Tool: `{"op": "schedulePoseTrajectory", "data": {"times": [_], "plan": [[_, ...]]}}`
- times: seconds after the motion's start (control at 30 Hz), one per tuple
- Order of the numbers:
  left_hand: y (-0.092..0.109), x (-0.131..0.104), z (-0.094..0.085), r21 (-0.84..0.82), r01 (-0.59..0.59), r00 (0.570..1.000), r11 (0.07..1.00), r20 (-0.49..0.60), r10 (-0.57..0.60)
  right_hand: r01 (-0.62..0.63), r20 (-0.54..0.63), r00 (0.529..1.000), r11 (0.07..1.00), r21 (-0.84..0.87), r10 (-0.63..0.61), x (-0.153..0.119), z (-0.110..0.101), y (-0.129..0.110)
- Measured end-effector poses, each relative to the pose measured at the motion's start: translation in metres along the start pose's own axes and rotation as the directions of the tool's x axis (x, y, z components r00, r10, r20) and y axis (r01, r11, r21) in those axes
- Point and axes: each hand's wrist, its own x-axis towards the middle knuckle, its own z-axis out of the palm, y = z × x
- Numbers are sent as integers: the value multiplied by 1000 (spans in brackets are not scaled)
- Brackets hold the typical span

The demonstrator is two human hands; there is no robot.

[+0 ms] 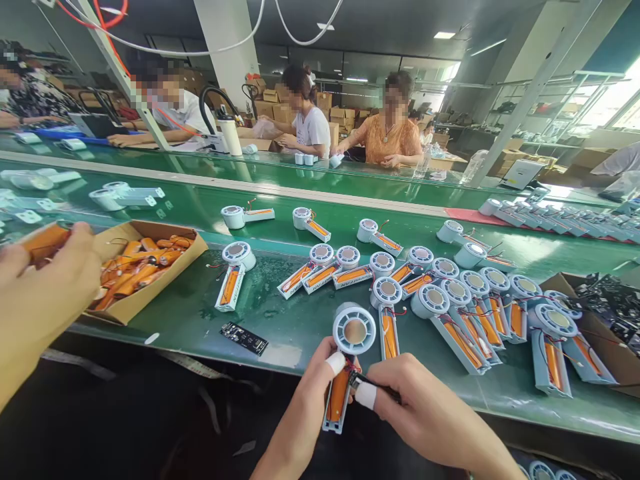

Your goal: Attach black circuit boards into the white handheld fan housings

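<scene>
My left hand (313, 390) is closed round a light-blue handheld fan (354, 331), its round head up and the open handle showing an orange battery (339, 393). White tape wraps my left thumb. My right hand (417, 400) pinches a small black circuit board (356, 380) against the fan, just below its head, by thin red and black wires. Tape also covers a digit of this hand. Behind my hands stand several similar fans (387, 291) with orange batteries in open handles. Left of them lies a loose black circuit board (244, 338).
At left, a co-worker's hand (65, 267) holds an orange battery beside a cardboard box (165, 287) of batteries. Another box (600, 347) at right holds black boards. A green belt (200, 193) with more fans runs behind; several people sit beyond it.
</scene>
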Motion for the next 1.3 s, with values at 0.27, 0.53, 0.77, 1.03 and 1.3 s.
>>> {"op": "schedulePoseTrajectory", "data": {"times": [0.27,0.53,0.77,1.03,1.3], "plan": [[-11,-2,-2,-80,-35,999,996,3,35,-175,-131,943,789,589,306,-2,48,26],[-11,-12,13,101,-78,966,992,-238,100,-159,-184,926,783,602,330,-1,58,17],[-9,-6,13,172,-82,953,982,-274,128,-48,-412,899,969,244,148,0,74,24],[-12,-1,12,7,-32,947,999,-319,32,-106,-651,749,992,64,122,-13,102,28],[-34,-7,14,3,-46,940,999,-339,44,-119,-585,807,993,-19,86,-4,100,23]]}}
